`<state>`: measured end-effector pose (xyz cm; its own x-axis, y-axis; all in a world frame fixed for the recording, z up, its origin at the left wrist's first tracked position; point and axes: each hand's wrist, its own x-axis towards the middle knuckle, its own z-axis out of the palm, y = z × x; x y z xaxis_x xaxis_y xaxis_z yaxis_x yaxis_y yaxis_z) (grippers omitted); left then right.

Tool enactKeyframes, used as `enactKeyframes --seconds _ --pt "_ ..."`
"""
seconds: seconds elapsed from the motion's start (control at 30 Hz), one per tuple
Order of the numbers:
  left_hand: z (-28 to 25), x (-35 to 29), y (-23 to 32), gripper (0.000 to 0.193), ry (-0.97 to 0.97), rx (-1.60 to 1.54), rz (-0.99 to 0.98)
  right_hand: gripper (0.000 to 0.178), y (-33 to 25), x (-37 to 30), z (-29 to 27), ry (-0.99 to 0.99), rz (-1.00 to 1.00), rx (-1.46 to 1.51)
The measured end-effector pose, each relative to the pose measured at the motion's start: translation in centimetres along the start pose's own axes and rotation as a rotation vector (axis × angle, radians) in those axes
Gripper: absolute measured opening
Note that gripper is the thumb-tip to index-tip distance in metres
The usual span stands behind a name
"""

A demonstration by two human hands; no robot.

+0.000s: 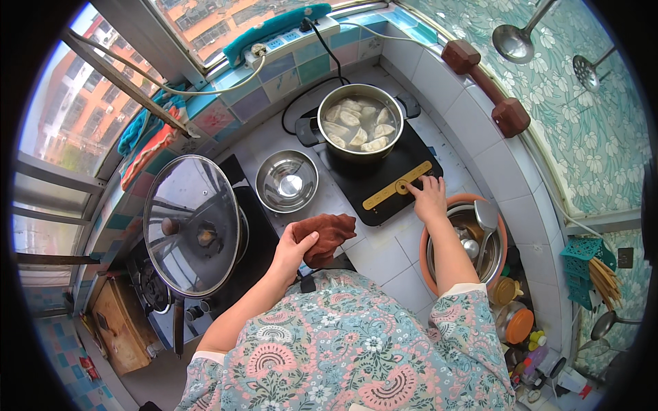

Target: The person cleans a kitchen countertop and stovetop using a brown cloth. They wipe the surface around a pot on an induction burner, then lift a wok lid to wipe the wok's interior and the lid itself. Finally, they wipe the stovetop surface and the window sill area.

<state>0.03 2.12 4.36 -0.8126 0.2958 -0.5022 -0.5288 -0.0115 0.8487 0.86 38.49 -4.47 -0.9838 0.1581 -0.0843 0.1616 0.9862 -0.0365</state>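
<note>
My left hand (291, 255) is closed around a crumpled reddish-brown cloth (327, 236), held in front of my body. With fingers stretched out, my right hand (430, 196) reaches to the gold control strip (384, 194) of a black induction cooktop (375, 214); a fingertip is at the round knob or button there. On the back part of the cooktop stands a steel pot (361, 153) with two black handles and no lid over it. Pale dumplings (358, 122) lie in cloudy water inside it.
An empty steel bowl (287, 181) sits left of the cooktop. Further left, a glass-lidded pan (192, 226) rests on a gas stove. At right, an orange-rimmed basin (504, 250) holds steel bowls and a ladle (486, 216). A dumbbell (488, 89) lies on the ledge; jars (515, 323) crowd below.
</note>
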Motion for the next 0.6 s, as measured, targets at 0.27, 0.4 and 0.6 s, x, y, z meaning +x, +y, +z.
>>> enactKeyframes --seconds 0.27,0.4,0.6 --pt "-0.3 -0.1 -0.4 0.04 0.014 -0.002 0.015 0.051 0.2 0.1 0.4 -0.022 -0.009 -0.009" --pt "-0.6 0.0 -0.9 0.04 0.004 -0.021 0.024 0.051 0.5 0.2 0.8 -0.003 -0.009 0.02" --pt "-0.3 -0.2 -0.6 0.04 -0.017 -0.01 0.021 0.048 -0.2 -0.1 -0.6 -0.005 -0.014 0.043"
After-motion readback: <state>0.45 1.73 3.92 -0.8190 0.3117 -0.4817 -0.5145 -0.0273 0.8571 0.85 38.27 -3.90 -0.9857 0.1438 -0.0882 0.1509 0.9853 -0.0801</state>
